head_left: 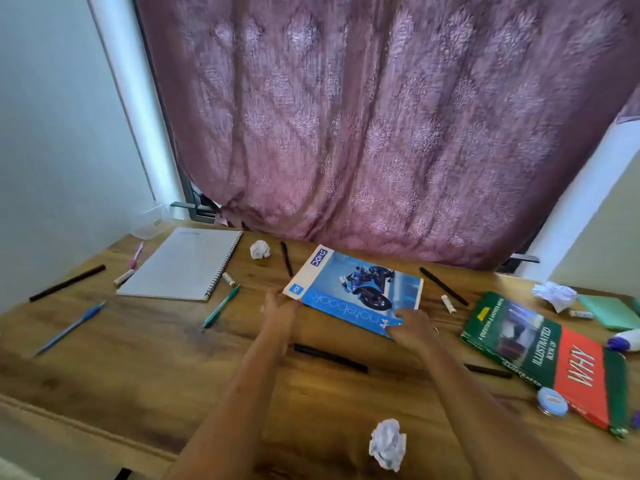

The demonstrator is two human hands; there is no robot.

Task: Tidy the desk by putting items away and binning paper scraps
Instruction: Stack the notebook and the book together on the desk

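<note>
The blue notebook (356, 289) sits at the middle of the bench (138, 358), turned askew with its cover up. The left grip (280, 306) pinches its near-left corner. The right grip (412, 327) is curled over its near-right corner. Whether the near edge is off the wood cannot be told.

Just near of the notebook, a black pen (329, 356) lies crosswise between the two forearms. A second black pen (286, 258) lies close to the notebook's far-left corner, and a third (443, 285) lies close to its right edge, with a small white stub (447, 303) beside it. A teal pen (220, 306) lies to the left, between the notebook and a spiral pad (183, 265) that is well apart from the notebook's left edge.

To the right, a green and red book (540, 355) lies near the right grip, with a strip of bare wood between them. Paper scraps lie at three spots: one ball (259, 249) far, near the curtain (381, 116); one (556, 294) far right; one (388, 443) at the near edge between the arms.

The widest stretch of bare wood runs left of the left forearm, up to a blue pen (71, 327).
</note>
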